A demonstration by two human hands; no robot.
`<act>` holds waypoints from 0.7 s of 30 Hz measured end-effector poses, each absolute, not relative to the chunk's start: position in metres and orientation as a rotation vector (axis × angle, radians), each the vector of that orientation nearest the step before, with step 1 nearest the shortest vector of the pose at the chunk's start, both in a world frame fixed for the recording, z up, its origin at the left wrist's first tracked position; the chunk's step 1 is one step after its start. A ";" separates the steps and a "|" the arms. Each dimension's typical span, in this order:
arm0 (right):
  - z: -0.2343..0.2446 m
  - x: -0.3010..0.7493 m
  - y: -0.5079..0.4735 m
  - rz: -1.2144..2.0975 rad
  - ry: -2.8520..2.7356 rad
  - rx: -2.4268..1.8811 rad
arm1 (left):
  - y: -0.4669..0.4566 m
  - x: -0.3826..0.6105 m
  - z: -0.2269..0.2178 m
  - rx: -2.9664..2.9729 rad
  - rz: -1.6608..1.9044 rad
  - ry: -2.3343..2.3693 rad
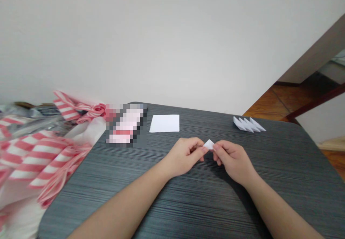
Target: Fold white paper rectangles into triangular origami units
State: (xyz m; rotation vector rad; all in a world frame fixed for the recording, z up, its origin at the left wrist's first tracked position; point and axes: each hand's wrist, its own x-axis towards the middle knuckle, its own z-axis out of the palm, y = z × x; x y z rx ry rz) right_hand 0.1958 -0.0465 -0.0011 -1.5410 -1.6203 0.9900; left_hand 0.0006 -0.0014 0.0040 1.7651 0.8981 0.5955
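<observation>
Between my two hands is a small folded piece of white paper (209, 144), with its pointed tip upward. My left hand (188, 154) pinches its left corner between thumb and fingers. On the opposite corner, my right hand (232, 159) has the same kind of pinch. The fingers cover both ends of the paper, so only its triangular middle shows. Farther back on the table, to the left, lies a stack of white paper (164, 123), rectangular and flat. At the back right several folded white paper pieces (248, 124) sit in a staggered row.
The dark wood-grain table (172, 210) meets a pale wall (172, 45) at its far edge. A blurred-out oblong item (127, 124) lies on its back left. Red-and-white striped cloth (40, 156) is heaped beyond the left edge. Wooden floor (265, 102) shows at the right.
</observation>
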 end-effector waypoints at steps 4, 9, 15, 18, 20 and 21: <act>-0.001 0.195 -0.047 1.000 -1.649 -1.530 | 0.000 0.000 0.006 1.808 0.544 0.910; 0.000 0.195 -0.047 0.994 -1.661 -1.522 | 0.000 0.001 0.008 1.814 0.519 0.937; 0.001 0.195 -0.047 0.994 -1.682 -1.523 | -0.001 0.001 0.011 1.804 0.521 0.944; 0.002 0.195 -0.047 0.980 -1.694 -1.522 | -0.001 0.002 0.011 1.796 0.532 0.929; 0.002 0.195 -0.047 0.974 -1.686 -1.522 | -0.002 0.002 0.010 1.784 0.539 0.909; 0.001 0.195 -0.047 0.973 -1.681 -1.522 | -0.002 0.002 0.008 1.774 0.541 0.898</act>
